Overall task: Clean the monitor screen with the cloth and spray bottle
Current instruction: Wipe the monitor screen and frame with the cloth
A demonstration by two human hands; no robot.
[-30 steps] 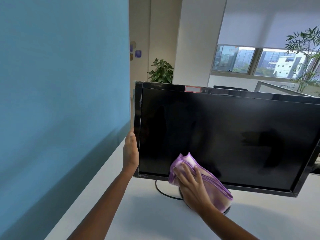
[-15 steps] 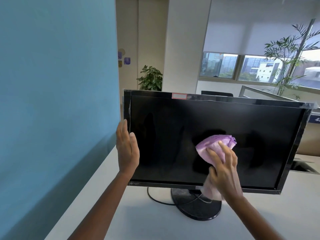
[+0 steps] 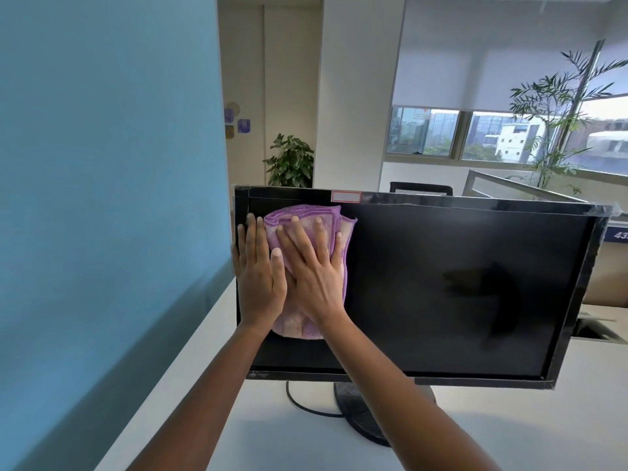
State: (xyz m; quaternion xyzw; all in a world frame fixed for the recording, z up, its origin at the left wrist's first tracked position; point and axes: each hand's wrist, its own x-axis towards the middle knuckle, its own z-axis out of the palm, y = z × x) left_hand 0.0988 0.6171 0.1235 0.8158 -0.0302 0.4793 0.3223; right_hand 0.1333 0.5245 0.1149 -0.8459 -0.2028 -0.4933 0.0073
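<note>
A black monitor (image 3: pixel 441 283) with a dark screen stands on a white desk (image 3: pixel 272 447). My right hand (image 3: pixel 312 277) lies flat with spread fingers on a purple and pink cloth (image 3: pixel 306 215), pressing it against the screen's upper left part. My left hand (image 3: pixel 260 277) rests upright along the monitor's left edge, right beside the cloth, its thumb over the cloth's side. No spray bottle is in view.
A blue partition wall (image 3: pixel 102 198) runs close along the desk's left side. The monitor's round black stand (image 3: pixel 360 416) and a black cable (image 3: pixel 299 404) sit under the screen. A desk cutout (image 3: pixel 598 333) lies at the right, and potted plants and windows stand behind.
My right hand has carried the cloth from the screen's lower middle up and left to the upper left corner and spread flat. My left hand has slid higher along the left edge.
</note>
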